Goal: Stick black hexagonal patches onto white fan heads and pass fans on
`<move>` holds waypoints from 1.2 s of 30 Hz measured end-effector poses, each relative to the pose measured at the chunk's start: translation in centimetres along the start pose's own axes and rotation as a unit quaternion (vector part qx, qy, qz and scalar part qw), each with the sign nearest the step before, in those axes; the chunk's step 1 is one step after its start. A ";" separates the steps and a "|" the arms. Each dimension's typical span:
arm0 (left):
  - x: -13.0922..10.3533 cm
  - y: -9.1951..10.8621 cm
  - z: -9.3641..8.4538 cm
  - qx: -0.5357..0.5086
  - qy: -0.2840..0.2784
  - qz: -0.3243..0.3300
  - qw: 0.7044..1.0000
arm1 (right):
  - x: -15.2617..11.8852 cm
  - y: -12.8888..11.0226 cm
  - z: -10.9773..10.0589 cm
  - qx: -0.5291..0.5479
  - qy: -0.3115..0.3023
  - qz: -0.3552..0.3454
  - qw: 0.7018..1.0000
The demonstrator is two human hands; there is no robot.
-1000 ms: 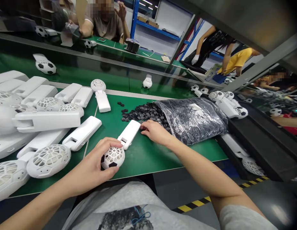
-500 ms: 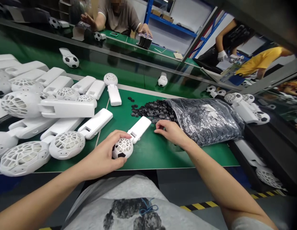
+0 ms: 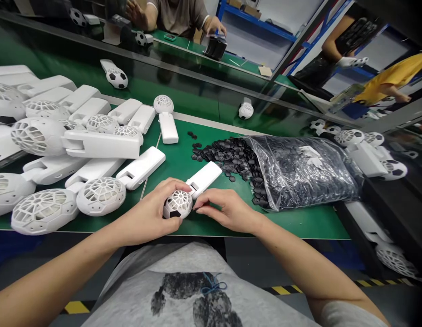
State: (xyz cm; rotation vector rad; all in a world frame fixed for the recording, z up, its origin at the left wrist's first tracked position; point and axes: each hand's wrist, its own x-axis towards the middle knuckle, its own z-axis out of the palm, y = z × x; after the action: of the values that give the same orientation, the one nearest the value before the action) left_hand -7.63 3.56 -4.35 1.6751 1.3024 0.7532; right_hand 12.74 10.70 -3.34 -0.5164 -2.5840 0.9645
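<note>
My left hand [image 3: 154, 211] is closed around the round head of a white handheld fan [image 3: 179, 204], patterned like a football with a web-like grille and black patches. Its handle points away to the upper right, over the green table. Close against the right side of that head, my right hand [image 3: 228, 209] pinches a small dark piece [image 3: 194, 208], apparently one of the black pentagon patches; the fingers mostly hide it. Beyond the handle, a heap of loose black pentagon patches [image 3: 231, 154] spills from a clear plastic bag [image 3: 306, 172].
Many white fans [image 3: 44, 218] are piled at the left, and one white fan [image 3: 168, 127] lies apart behind. Finished-looking football fans [image 3: 395, 169] rest at the right. Behind the table runs a green belt [image 3: 204, 104] carrying football fans. Co-workers [image 3: 180, 18] are across it.
My right hand has moved left from beside the black patches to the fan's head, pinching a small dark piece. My left hand keeps its hold. The view has shifted slightly.
</note>
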 end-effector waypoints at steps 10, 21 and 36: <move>0.2 -0.2 1.0 0.026 0.064 0.014 0.998 | 0.2 0.8 0.3 -0.085 0.040 -0.137 0.986; 0.9 -0.5 0.8 0.034 0.076 0.056 0.995 | 1.8 0.8 0.1 -0.047 0.006 -0.093 0.995; 1.1 -0.7 0.3 0.030 0.060 0.055 0.996 | 1.2 -0.8 1.0 -0.047 0.027 0.022 0.998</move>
State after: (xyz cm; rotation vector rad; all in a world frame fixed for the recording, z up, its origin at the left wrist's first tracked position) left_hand -7.38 4.60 -5.15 1.7842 1.3349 0.9000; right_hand 11.10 10.06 -3.29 -0.6171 -2.5896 0.8337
